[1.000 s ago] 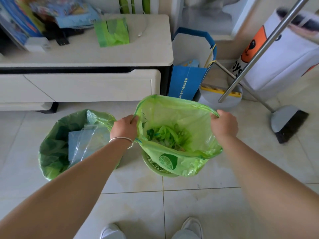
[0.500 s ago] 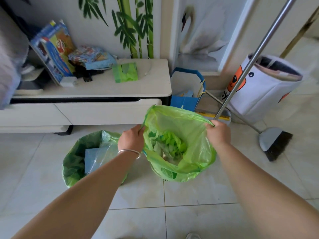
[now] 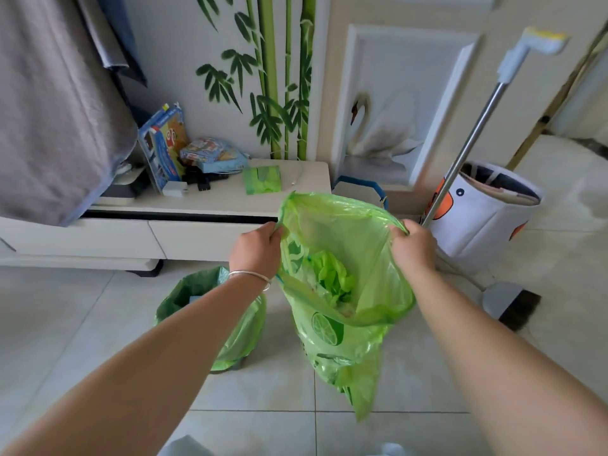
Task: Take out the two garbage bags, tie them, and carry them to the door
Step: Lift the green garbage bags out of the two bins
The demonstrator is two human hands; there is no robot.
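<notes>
- Now the tiled floor (image 3: pixel 82 324) is lying bare beneath the lifted load; a second ago the light green garbage bag (image 3: pixel 345 258) was sitting in its bin, and it is now hanging wholly free in the air, its tail dangling well above the tiles. No bin is showing under it in this view.
- Judging from that, the taking-out step for this bag is finishing, and tying its mouth is coming next.
- Along the wall, the low white counter (image 3: pixel 214 205) is carrying boxes and a green packet; a grey cloth (image 3: pixel 49 110) is draping over its left end.
- Between the two arms, the light green garbage bag is hanging with its mouth wide and crumpled green waste showing inside.
- Left of it, the second garbage bag (image 3: pixel 204 291), darker green, is still lining its bin on the floor, partly hidden by the left forearm; that one is waiting to be taken out.
- At right, a white printed basket (image 3: pixel 487 222) is standing on the floor, with a broom (image 3: pixel 460 159) leaning in front of it.
- The left hand (image 3: pixel 256 251) is pinching the bag's left rim with curled fingers, a bangle circling its wrist.
- The right hand (image 3: pixel 413 246) is gripping the opposite rim, fingers bunched on the plastic, and the two hands are holding the mouth apart.
</notes>
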